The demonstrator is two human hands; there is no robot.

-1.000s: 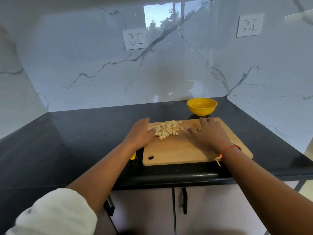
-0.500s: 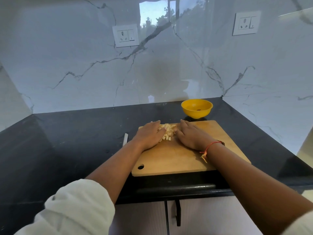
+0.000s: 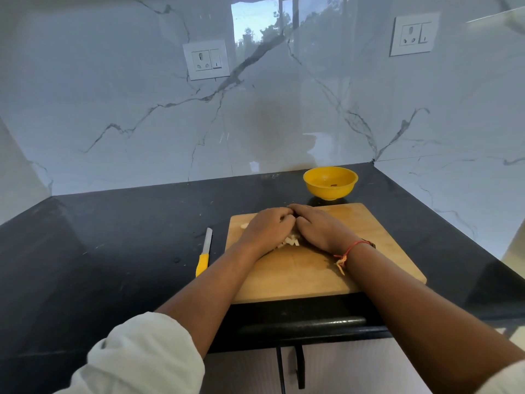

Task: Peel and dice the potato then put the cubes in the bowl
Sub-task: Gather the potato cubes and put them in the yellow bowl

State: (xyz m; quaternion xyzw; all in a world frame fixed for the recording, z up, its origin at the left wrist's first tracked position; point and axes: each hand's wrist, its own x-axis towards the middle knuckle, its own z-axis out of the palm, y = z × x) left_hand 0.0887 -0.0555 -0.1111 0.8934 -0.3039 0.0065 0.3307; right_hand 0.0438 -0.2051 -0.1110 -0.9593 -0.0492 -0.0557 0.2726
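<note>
- The potato cubes (image 3: 291,242) lie in a small heap on the far half of the wooden cutting board (image 3: 369,251). Most are hidden, and only a few pale pieces show in the gap between the two wrists.
- The left hand (image 3: 267,227) and right hand (image 3: 319,228) are cupped around that heap from either side. Their fingers curl inward and meet at the far edge, so both hands enclose the cubes. From this angle I cannot say whether the heap is lifted or resting on the board.
- One loose piece (image 3: 244,226) sits on the board just beside the left hand, outside the cup.
- The yellow bowl (image 3: 330,191) stands on the dark surface (image 3: 113,237) just beyond the board's far edge, near the fingertips. It looks unfilled apart from a small dark speck.
- A yellow-handled knife (image 3: 205,251) lies on the surface left of the board, untouched.
- Handling, as I judge it: the cubes are light and firm, and probably slick on their cut faces. Being many and small, they will spill through any gap. They are best taken from underneath with the palm edges closed together, then carried low to the bowl.
</note>
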